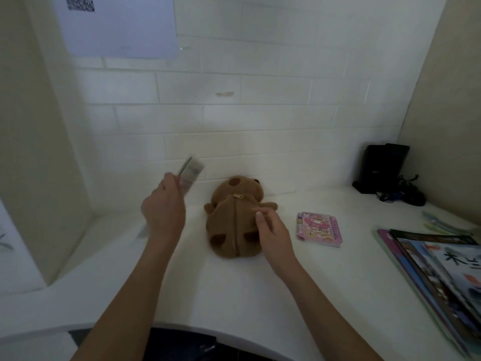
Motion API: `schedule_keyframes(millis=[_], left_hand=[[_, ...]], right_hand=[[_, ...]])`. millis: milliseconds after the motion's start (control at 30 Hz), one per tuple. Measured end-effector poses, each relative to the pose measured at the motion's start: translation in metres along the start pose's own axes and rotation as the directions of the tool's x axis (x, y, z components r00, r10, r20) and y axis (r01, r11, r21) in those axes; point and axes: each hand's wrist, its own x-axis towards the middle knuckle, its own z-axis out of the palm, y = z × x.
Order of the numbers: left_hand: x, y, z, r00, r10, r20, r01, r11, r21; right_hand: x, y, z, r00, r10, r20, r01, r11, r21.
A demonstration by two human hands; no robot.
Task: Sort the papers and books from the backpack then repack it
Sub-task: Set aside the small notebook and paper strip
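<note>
A brown plush animal-shaped backpack (231, 220) lies on the white counter (234, 287), its zipper running down the middle and closed. My left hand (164, 204) is raised left of it, gripping a small blurred booklet or stack of papers (191, 173). My right hand (270, 230) rests on the backpack's right side with fingers loosely curled, holding nothing. A pink spiral notebook (318, 229) lies flat to the right of the backpack. A fanned stack of picture books (440, 277) sits at the counter's right edge.
A black device with tangled cables (385, 175) stands in the back right corner. A white tiled wall (234, 113) runs behind the counter, with a printed sheet (117, 27) taped at the upper left. A beige side panel (39, 152) closes off the left.
</note>
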Motion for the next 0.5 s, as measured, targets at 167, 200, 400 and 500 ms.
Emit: schedule_keyframes(millis=[167, 200, 400, 500], left_hand=[[-0.014, 0.088, -0.023, 0.832, 0.421, -0.361, -0.536, 0.779, -0.325], [-0.026, 0.105, -0.023, 0.757, 0.531, -0.381, -0.65, 0.675, -0.35], [-0.082, 0.172, -0.004, 0.517, 0.743, -0.425, -0.829, 0.312, -0.464], [-0.101, 0.218, -0.006, 0.5, 0.756, -0.422, -0.816, 0.247, -0.522]], right_hand=[[0.017, -0.027, -0.03, 0.899, 0.274, 0.341, -0.437, 0.576, 0.69], [0.02, -0.026, -0.047, 0.887, 0.262, 0.379, -0.461, 0.469, 0.754], [0.0, -0.011, -0.169, 0.927, 0.274, 0.255, -0.369, 0.557, 0.744], [-0.018, -0.016, -0.228, 0.914, 0.399, 0.071, -0.375, 0.765, 0.525]])
